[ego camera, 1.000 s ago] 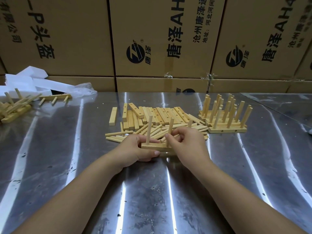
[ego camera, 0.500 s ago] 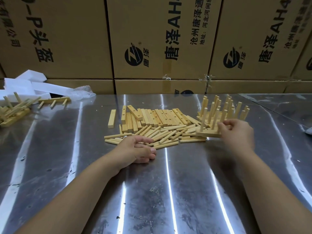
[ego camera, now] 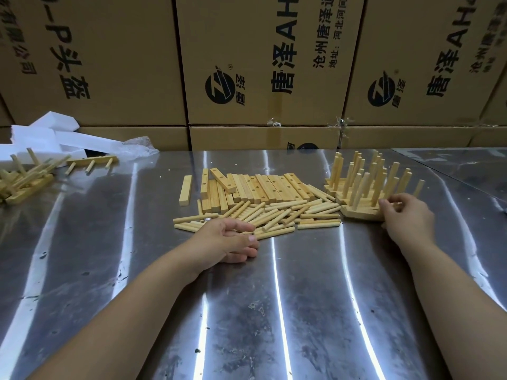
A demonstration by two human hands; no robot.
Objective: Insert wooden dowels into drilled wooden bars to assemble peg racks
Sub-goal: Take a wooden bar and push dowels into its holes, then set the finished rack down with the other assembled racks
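Okay, loose dowels: scattered pile mid-counter, just in front of the drilled bars, which lie in a row side by side.
Left hand: resting on the counter at the near edge of the dowel pile, fingers loosely curled, nothing in them as far as I can see.
Right hand: at the right end of the front rack, fingers curled onto it, gripping that end.
Finished racks: bunched right of the dowels, pegs sticking up, front rack touching them.
Far left: more racks in a heap, white foam behind.
Back: cardboard boxes.
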